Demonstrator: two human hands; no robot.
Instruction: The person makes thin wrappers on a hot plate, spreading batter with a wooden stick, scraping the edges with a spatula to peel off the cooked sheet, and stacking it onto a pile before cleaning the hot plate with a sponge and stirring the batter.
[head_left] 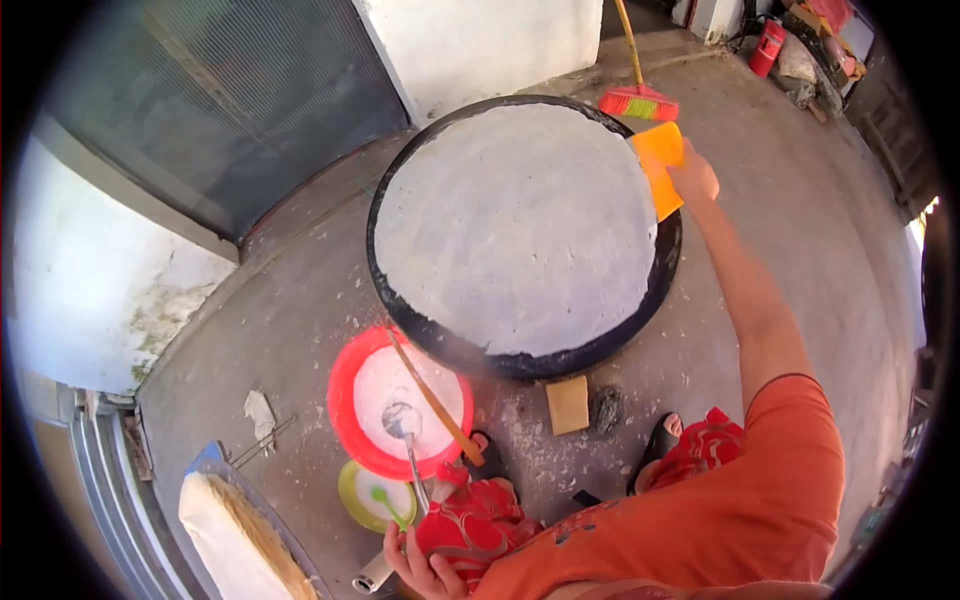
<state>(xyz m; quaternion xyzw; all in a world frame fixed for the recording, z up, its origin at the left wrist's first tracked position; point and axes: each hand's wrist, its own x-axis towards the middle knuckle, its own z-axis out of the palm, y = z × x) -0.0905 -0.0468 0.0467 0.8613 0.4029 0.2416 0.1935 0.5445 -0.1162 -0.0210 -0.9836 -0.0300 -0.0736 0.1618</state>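
A large round black griddle (378,262) carries a thin, pale layer of batter (515,235) over most of its surface. My right hand (695,178) grips a flat orange scraper (660,170) at the griddle's right rim, beside the batter's edge. Low in the view, my left hand (425,568) is by my knee with its fingers apart and nothing seen in it. Just above its fingertips is a green spoon (390,504) in a small yellow-green bowl (352,497). A red basin (345,415) of whitish batter holds a metal ladle (402,422), with a wooden stick (430,400) across its rim.
A tan square piece (568,405) and a dark scouring pad (606,408) lie before the griddle. At lower left is a cloth-covered round stack (225,530). A broom (638,98) stands behind the griddle. Clutter and a red canister (767,48) sit far right.
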